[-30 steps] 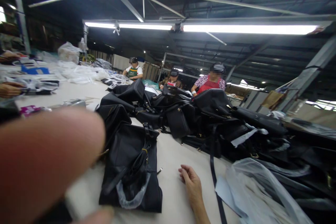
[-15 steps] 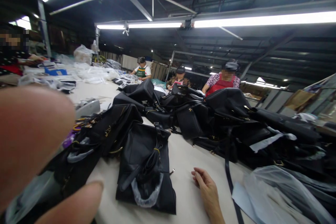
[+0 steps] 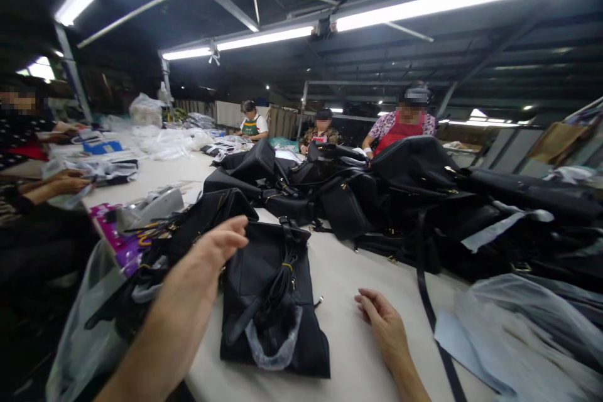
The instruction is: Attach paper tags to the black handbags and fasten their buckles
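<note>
In the lower centre of the frame we see one black bag (image 3: 254, 273), lying flat on the pale table (image 3: 336, 279). On it some work is already done: the strap (image 3: 277, 289) is gathered into a bundle by a yellow tie (image 3: 287, 266), and the handle (image 3: 273, 361) wears a clear plastic wrap. The bag itself lies uncovered, and we judge that its handling is not finished. Our left hand (image 3: 200, 270) is raised at its upper left edge, fingers slightly bent and holding nothing visible (whether they touch the leather, we cannot tell). Our right hand (image 3: 382, 320), right of the bag, has loosely curled fingers, with nothing seen between them. Across the middle and right, a big heap of black bags (image 3: 351, 207) suggests that much is left.
</note>
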Demonstrator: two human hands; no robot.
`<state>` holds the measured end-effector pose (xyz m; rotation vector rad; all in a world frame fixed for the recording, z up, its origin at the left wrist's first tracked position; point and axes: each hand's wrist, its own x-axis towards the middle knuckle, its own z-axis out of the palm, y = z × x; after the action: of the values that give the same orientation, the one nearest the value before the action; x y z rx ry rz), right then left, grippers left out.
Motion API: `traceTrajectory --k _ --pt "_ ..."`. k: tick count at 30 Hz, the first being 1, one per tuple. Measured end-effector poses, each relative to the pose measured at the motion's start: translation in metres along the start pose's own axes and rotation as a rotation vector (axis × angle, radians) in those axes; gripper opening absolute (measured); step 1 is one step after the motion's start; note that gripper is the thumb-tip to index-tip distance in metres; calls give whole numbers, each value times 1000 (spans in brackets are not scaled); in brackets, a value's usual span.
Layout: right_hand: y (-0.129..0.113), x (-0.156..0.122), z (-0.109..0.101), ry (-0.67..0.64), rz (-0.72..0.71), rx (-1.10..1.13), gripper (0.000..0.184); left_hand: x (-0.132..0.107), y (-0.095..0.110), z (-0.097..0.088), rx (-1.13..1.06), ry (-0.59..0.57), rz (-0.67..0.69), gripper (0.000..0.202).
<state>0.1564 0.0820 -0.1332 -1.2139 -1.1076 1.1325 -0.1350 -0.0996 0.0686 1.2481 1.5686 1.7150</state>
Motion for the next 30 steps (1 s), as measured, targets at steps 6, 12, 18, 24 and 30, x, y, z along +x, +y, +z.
traceTrajectory --k 6,12,18,24,30 --pt "1 -1 -1 -4 25 17 47 64 -82 64 709 -285 -227 45" --pt "5 2 -1 -14 29 10 47 48 -100 117 889 -426 -102 25" --pt "9 7 -3 -46 -32 -23 43 -1 -93 163 842 -760 188 23" --pt "6 6 -6 -58 -10 -20 43 -7 -97 159 765 -702 522 39" --pt "1 -2 -4 -41 10 -17 44 48 -108 68 796 -145 359 39"
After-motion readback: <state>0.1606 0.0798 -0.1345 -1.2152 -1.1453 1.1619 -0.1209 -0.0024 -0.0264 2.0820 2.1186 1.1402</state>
